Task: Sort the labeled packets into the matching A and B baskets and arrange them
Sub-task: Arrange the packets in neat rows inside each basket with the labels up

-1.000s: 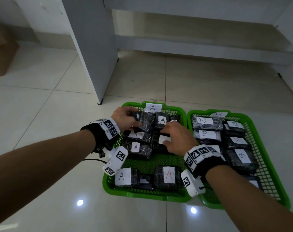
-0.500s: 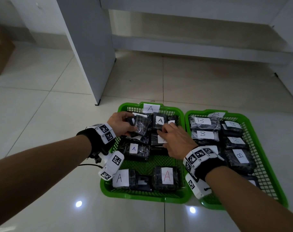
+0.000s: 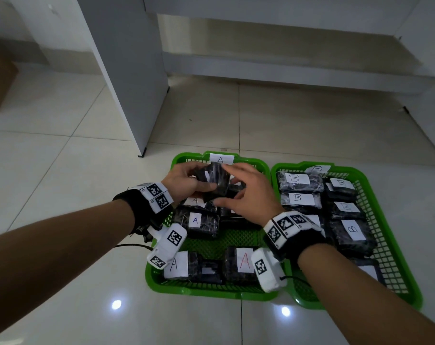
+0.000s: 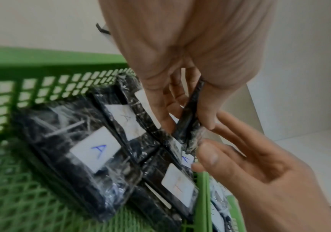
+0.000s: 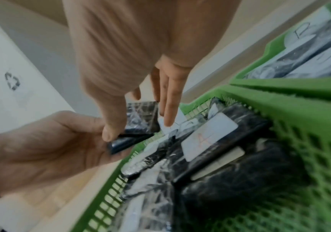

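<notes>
— How many baskets are on the floor?

— Two, green, side by side and touching: the A basket [image 3: 184, 160] on the left, the B basket [image 3: 415, 290] on the right. Each has a paper letter tag on its far rim.

— And packets?

— In the A basket I count two along the near edge, one with a black A [image 3: 180, 266] and one with a red A [image 3: 238, 263], with a small dark piece between them. Further in there's one with a blue A [image 3: 199, 221], and more behind it under the hands; I can't count those. In the B basket I make out about seven black wrapped packets with white labels in two columns, though the right arm covers the near ones.

— What are the hands doing?

— Both are on one black packet [image 3: 215, 181], lifted above the far end of the A basket. The left hand [image 3: 186, 183] grips it, thumb on the near face and fingers curled round the back. The right hand [image 3: 248, 195] pinches its other side between thumb and fingers, while two fingers stay straight.

— Which way does it point?

— It stands on edge, long axis tilted, roughly up and away from the person. A sliver of white label [image 3: 207, 176] faces left, and I can't read the letter
</notes>
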